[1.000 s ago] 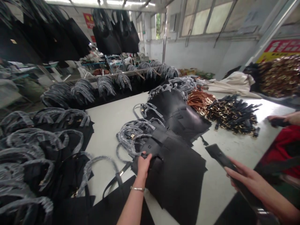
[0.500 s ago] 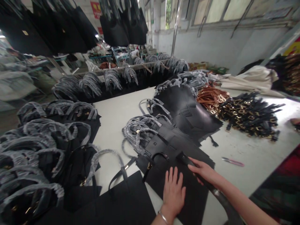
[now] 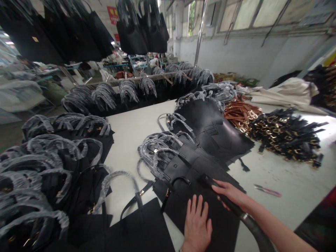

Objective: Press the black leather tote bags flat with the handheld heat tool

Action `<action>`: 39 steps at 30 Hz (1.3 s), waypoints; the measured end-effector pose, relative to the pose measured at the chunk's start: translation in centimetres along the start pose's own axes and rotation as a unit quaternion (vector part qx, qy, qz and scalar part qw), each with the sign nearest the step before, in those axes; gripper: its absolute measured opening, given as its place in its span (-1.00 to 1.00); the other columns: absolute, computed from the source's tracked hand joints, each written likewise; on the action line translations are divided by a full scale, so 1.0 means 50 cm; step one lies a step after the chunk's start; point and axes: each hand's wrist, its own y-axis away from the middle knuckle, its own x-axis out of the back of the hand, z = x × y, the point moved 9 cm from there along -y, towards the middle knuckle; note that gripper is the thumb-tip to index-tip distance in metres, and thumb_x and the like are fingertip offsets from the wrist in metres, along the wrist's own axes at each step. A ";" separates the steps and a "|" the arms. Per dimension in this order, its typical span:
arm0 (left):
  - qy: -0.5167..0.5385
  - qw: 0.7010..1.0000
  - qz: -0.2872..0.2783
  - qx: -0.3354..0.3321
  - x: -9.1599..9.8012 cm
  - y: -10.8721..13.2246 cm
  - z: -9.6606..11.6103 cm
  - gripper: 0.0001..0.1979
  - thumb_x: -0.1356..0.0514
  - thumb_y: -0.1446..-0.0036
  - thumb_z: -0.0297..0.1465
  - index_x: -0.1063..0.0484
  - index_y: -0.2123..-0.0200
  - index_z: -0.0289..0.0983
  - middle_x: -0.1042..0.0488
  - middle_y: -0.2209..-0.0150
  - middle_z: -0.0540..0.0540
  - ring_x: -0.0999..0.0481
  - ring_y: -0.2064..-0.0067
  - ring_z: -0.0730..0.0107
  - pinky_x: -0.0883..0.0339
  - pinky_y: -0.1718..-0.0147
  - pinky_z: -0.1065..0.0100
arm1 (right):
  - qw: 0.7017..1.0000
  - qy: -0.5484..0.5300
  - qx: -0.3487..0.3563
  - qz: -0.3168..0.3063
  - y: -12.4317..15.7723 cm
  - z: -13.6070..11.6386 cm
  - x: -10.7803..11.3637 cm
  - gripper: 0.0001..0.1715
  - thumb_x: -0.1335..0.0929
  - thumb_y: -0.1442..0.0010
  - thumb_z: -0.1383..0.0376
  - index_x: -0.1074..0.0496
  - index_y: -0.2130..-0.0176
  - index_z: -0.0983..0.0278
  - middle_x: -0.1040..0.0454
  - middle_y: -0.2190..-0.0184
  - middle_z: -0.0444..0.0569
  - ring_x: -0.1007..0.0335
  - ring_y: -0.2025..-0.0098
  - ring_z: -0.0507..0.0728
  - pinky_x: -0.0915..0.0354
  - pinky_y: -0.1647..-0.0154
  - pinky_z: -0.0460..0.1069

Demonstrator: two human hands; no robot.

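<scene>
My left hand (image 3: 197,222) lies palm down on a flat black bag (image 3: 174,213), its fingers stretched out. Beside it, my right hand (image 3: 229,194) is wrapped round a black wand-like tool (image 3: 235,209) with a thick curved tail running toward the bottom right edge. The tool's flat tip rests on or just over the bag's surface; I cannot tell which. Plastic-wrapped handles (image 3: 152,147) and a black strap with a gold clasp (image 3: 167,196) lie at the bag's upper left. Another black bag (image 3: 143,227) lies flat to the left of my left hand.
Wrapped-handle bags (image 3: 49,164) are heaped at left. Black panels (image 3: 202,115) lie beyond my hands. Brown straps (image 3: 240,113), black straps with gold buckles (image 3: 287,134) and pink-handled snips (image 3: 267,190) are on the right. Black bags (image 3: 78,35) hang overhead.
The view has tilted up slightly, so everything sits a little lower and further right. Both hands and the tool keep nearly the same place on the bag.
</scene>
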 end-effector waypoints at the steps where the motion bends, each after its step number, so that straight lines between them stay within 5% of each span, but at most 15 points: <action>1: 0.002 1.000 0.003 0.000 -0.001 0.001 -0.001 -0.42 -0.09 -0.21 -0.20 -0.11 -0.28 -0.09 0.07 -0.36 -0.02 0.05 -0.35 0.00 -0.04 -0.27 -0.11 | 1.000 0.001 0.000 -0.001 0.002 0.001 0.000 -0.24 -0.31 -0.20 0.02 -0.12 -0.28 0.23 -0.36 0.60 -0.20 -0.29 0.73 -0.01 -0.22 0.77 -0.16; 10: -0.019 1.000 0.007 -0.021 -0.017 -0.001 -0.003 -0.40 -0.11 -0.19 -0.22 -0.10 -0.29 -0.10 0.08 -0.36 -0.01 0.02 -0.34 -0.01 -0.08 -0.25 -0.10 | 0.991 0.026 0.115 0.070 -0.025 -0.084 -0.013 -0.26 -0.34 -0.19 0.10 -0.14 -0.28 0.20 -0.34 0.59 -0.26 -0.28 0.68 -0.03 -0.23 0.73 -0.16; 14: -0.012 1.000 0.007 -0.017 -0.007 0.001 -0.001 -0.43 -0.07 -0.22 -0.21 -0.10 -0.29 -0.12 0.09 -0.36 0.01 0.03 -0.35 0.04 -0.05 -0.27 -0.06 | 0.994 0.052 0.093 0.028 0.020 -0.053 -0.016 -0.21 -0.36 -0.16 0.05 -0.15 -0.29 0.21 -0.33 0.59 -0.26 -0.28 0.72 -0.02 -0.21 0.76 -0.14; 20: 0.029 0.999 0.007 -0.040 -0.017 0.008 0.002 -0.50 0.01 -0.28 -0.27 -0.15 -0.27 -0.18 -0.14 -0.30 -0.02 -0.09 -0.32 0.20 -0.06 -0.29 0.10 | 0.995 0.046 0.050 -0.069 0.054 -0.005 -0.084 -0.15 -0.38 -0.10 0.01 -0.19 -0.27 0.30 -0.34 0.62 -0.24 -0.23 0.76 -0.04 -0.16 0.79 -0.16; 26: 0.083 0.996 -0.017 -0.031 -0.009 0.003 0.004 -0.56 0.03 -0.28 -0.31 -0.25 -0.20 -0.19 -0.31 -0.20 -0.07 -0.17 -0.28 0.23 -0.02 -0.31 0.13 | 0.995 0.041 0.052 -0.073 -0.003 -0.021 -0.147 -0.12 -0.37 -0.09 0.03 -0.17 -0.28 0.34 -0.34 0.68 -0.25 -0.21 0.75 -0.03 -0.16 0.77 -0.16; 34: 0.089 0.994 -0.008 -0.058 -0.019 0.010 0.005 -0.55 0.04 -0.27 -0.38 -0.23 -0.21 -0.24 -0.32 -0.20 -0.11 -0.22 -0.26 0.26 -0.05 -0.29 0.17 | 0.994 0.067 0.022 -0.088 0.022 0.001 -0.126 -0.10 -0.35 -0.09 -0.02 -0.14 -0.29 0.32 -0.35 0.64 -0.24 -0.22 0.77 -0.03 -0.15 0.78 -0.15; 39: 0.048 0.993 0.031 -0.107 -0.032 0.015 0.010 -0.57 -0.04 -0.20 -0.41 -0.30 -0.14 -0.32 -0.39 -0.14 -0.15 -0.30 -0.21 0.26 -0.14 -0.25 0.19 | 0.989 0.118 0.076 -0.050 -0.004 -0.043 -0.143 -0.14 -0.34 -0.06 -0.01 -0.25 -0.24 0.34 -0.48 0.54 -0.11 -0.38 0.61 0.08 -0.31 0.62 -0.06</action>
